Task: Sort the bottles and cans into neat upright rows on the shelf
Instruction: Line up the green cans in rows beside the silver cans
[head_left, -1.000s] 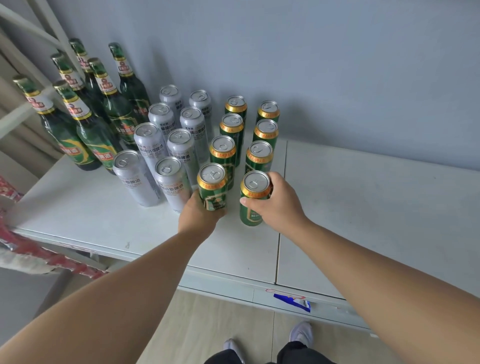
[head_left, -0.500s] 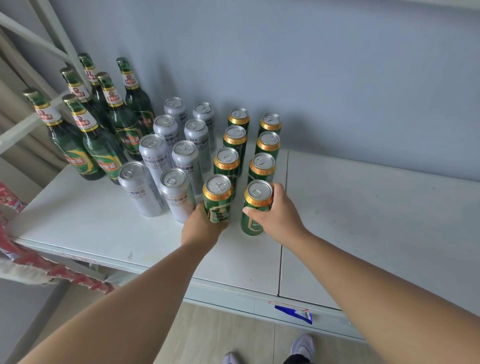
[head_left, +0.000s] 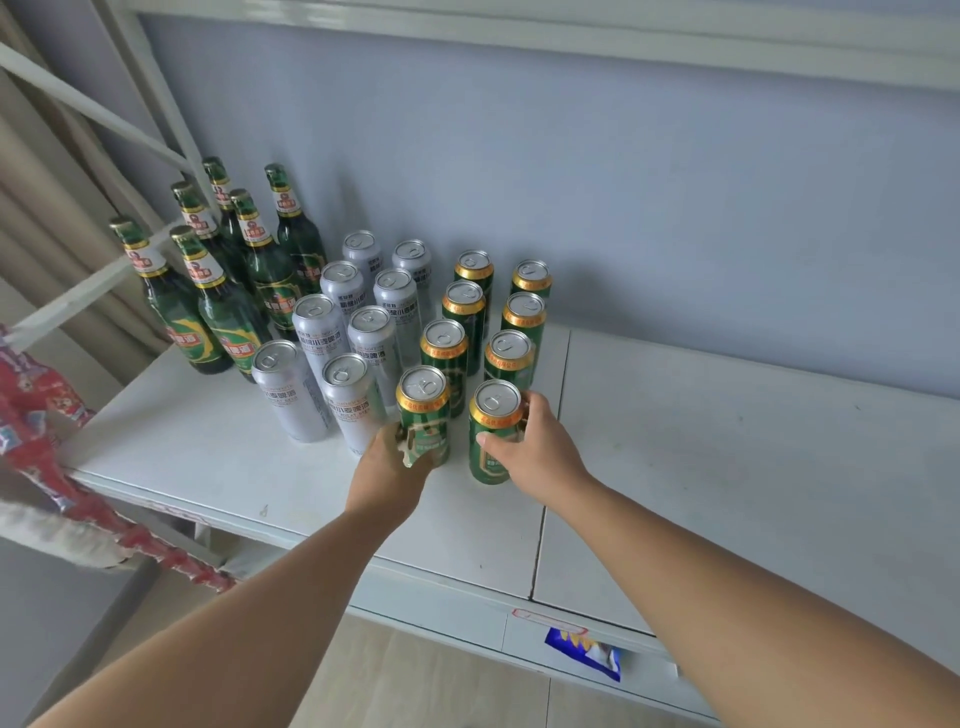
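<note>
On the white shelf (head_left: 182, 467) stand several green glass bottles (head_left: 176, 312) at the back left, two upright rows of silver cans (head_left: 317, 332) beside them, and two rows of green cans with gold rims (head_left: 465, 312) to the right. My left hand (head_left: 389, 467) grips the front green can of the left row (head_left: 423, 410). My right hand (head_left: 535, 447) holds the front green can of the right row (head_left: 493, 426), thumb across its face. Both cans stand upright on the shelf.
A grey wall (head_left: 675, 208) backs the shelf, and an upper shelf edge (head_left: 519, 31) runs overhead. White diagonal frame bars (head_left: 93, 109) cross at the left. Red patterned fabric (head_left: 36, 415) hangs off the left end. A seam (head_left: 550, 467) splits the shelf; the right panel (head_left: 753, 467) is bare.
The view has tilted upward, so everything sits lower in the frame and the upper shelf shows. Both hands stay wrapped on the two front green cans, which remain in place.
</note>
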